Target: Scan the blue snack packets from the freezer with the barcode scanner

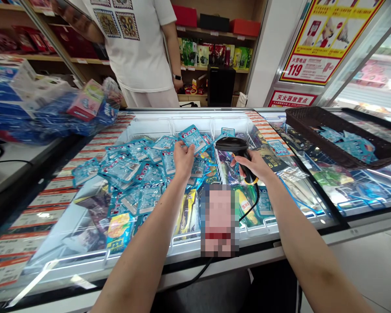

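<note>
My left hand (183, 160) pinches the lower edge of a blue snack packet (194, 138), its barcode side facing up. In my right hand (254, 166) is a black handheld barcode scanner (233, 145), gripped by its handle, with its head turned left toward that packet. A black cable (258, 196) runs down from the handle. Below and left of my left hand, many similar blue packets (150, 173) lie in a loose heap on the glass freezer top (68, 230). A pixelated patch hides the area between my forearms.
A brown basket (332, 156) with several blue packets stands at the right. Plastic-wrapped boxes (87, 100) sit at the left. A person in a white shirt (140, 48) stands across the freezer, before shelves (215, 32) of goods. Price labels (48, 200) line the left side.
</note>
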The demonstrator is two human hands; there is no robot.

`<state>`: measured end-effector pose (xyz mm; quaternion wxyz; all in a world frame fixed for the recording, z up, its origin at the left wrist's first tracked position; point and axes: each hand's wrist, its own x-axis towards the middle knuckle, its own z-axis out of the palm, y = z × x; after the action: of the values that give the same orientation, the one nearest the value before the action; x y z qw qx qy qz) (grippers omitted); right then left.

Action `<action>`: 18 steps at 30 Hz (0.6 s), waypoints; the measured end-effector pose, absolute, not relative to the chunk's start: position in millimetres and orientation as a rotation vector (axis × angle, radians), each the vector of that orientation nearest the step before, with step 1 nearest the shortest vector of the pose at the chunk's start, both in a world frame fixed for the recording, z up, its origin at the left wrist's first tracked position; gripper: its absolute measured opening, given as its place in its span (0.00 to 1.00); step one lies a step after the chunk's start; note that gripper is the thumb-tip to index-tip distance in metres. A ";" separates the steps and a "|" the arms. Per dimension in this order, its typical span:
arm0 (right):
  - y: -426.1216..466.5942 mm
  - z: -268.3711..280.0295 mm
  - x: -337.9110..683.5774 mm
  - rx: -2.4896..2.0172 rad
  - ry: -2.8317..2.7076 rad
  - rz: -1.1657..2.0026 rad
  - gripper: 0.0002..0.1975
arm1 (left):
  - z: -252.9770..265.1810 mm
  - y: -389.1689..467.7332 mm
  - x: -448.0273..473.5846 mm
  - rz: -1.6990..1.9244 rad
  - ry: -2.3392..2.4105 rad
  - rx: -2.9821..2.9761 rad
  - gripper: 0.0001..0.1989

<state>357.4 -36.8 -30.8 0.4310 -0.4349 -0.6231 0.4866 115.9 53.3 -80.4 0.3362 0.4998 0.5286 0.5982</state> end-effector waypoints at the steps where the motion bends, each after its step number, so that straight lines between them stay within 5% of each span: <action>1: -36.7 -31.0 357.0 -1.080 -1.567 1.215 0.20 | -81.2 53.7 115.5 1.565 1.389 1.317 0.19; 18: -35.4 -34.0 357.1 -1.034 -1.639 1.235 0.19 | -86.9 57.0 113.0 1.578 1.507 1.505 0.17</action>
<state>357.1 -35.4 -34.0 0.4096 -0.4105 -0.6507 0.4903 113.0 57.0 -86.9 0.2430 0.5508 0.5515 0.5774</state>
